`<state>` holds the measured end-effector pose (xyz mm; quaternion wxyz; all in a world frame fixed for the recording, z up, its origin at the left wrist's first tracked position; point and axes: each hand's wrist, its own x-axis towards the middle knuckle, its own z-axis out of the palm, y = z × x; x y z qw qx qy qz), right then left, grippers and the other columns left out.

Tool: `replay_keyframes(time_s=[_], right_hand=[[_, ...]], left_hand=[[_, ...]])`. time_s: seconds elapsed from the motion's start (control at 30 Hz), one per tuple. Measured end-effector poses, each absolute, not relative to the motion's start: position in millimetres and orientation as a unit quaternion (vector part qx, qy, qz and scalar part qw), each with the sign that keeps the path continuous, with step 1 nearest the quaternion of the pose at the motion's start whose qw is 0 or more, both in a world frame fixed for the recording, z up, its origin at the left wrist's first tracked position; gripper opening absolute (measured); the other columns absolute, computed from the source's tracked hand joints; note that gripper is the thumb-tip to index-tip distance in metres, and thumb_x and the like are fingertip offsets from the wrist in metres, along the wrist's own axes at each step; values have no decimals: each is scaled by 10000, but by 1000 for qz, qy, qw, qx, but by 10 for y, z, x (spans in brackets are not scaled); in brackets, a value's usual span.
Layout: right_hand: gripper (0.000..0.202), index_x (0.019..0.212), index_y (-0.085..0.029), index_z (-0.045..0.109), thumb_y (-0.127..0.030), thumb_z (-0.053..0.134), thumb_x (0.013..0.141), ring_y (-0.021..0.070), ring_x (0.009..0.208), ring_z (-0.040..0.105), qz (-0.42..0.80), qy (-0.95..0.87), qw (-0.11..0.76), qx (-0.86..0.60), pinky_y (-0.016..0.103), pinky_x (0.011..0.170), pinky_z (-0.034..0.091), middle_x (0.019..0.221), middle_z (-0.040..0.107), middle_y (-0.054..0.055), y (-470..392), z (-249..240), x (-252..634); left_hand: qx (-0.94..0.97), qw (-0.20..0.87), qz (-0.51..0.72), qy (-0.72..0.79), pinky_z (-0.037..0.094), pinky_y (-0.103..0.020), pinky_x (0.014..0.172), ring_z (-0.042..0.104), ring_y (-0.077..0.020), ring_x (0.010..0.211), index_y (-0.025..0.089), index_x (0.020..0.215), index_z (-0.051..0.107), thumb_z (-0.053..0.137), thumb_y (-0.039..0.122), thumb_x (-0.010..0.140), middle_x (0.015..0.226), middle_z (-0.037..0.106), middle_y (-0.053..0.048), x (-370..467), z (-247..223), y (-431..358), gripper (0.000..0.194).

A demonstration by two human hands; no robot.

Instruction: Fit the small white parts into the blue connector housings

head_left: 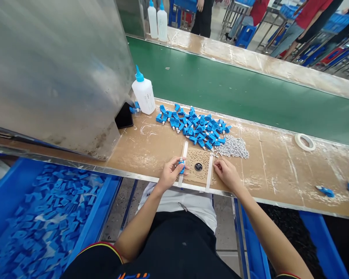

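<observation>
My left hand (171,173) is closed on a small blue plastic part (182,166) with a whitish tip pointing up. To the right of it lies a brown board (196,176) with many small marks, held by white tape strips, and a round black piece (198,166) sits on it. My right hand (225,172) rests just right of the board with its fingertips pinched together; whatever is between them is too small to make out. Behind the board spreads a heap of blue parts (202,128), and beside that a pile of small grey-white pieces (234,146).
A white bottle (145,95) stands by the metal box (52,77), near a black phone (124,116). A tape roll (304,142) lies right. Behind runs a green belt (235,93). Blue bins (95,221) sit below the table edge. People stand beyond.
</observation>
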<state>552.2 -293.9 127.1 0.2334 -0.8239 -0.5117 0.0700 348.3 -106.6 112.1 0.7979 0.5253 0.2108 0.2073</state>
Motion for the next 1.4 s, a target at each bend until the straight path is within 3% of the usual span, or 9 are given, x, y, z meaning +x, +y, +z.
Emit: replay_keyframes(time_s=[0.2, 0.37, 0.5, 0.77, 1.13, 1.4], right_hand=[[200, 841, -247, 601, -319, 465, 969, 242, 794, 612, 62, -519, 242, -817, 376, 765, 517, 846, 656, 85, -2979, 1218, 5508], [199, 832, -243, 600, -334, 483, 965, 221, 738, 607, 110, -517, 248, -812, 346, 719, 505, 818, 646, 71, -2961, 1296, 5580], [223, 818, -240, 593, -360, 483, 970, 213, 722, 602, 131, -523, 241, -807, 332, 706, 498, 794, 632, 59, -2942, 1340, 5631], [250, 819, -242, 581, -394, 457, 973, 211, 692, 589, 141, -522, 249, -803, 341, 685, 501, 791, 633, 64, -2950, 1336, 5640], [152, 785, -241, 548, -308, 487, 907, 185, 620, 548, 174, -507, 239, -809, 311, 624, 471, 745, 611, 41, -2870, 1426, 5649], [137, 766, -243, 513, -274, 485, 896, 187, 634, 558, 161, -519, 217, -811, 303, 624, 456, 725, 589, 32, -2821, 1525, 5615]], left_hand=[[494, 816, 222, 203, 637, -379, 873, 759, -202, 874, 168, 1120, 670, 758, 551, 813, 1022, 741, -87, 3504, 1118, -1075, 499], [500, 818, 203, 200, 636, -408, 884, 765, -220, 870, 160, 1122, 664, 754, 554, 816, 994, 756, -94, 3502, 1126, -1076, 507], [502, 815, 206, 202, 645, -361, 812, 765, -199, 814, 151, 1125, 654, 750, 552, 820, 980, 763, -95, 3497, 1150, -1079, 513], [489, 827, 191, 200, 547, -202, 471, 706, -134, 613, 151, 1153, 605, 748, 563, 810, 979, 775, -117, 3497, 1175, -1077, 555], [473, 838, 189, 196, 435, -179, 403, 586, -70, 498, 159, 1120, 606, 727, 569, 826, 975, 784, -115, 3495, 1163, -1063, 519], [447, 848, 206, 196, 437, -193, 431, 581, -77, 515, 163, 1074, 619, 724, 572, 827, 986, 784, -114, 3491, 1136, -1059, 489]])
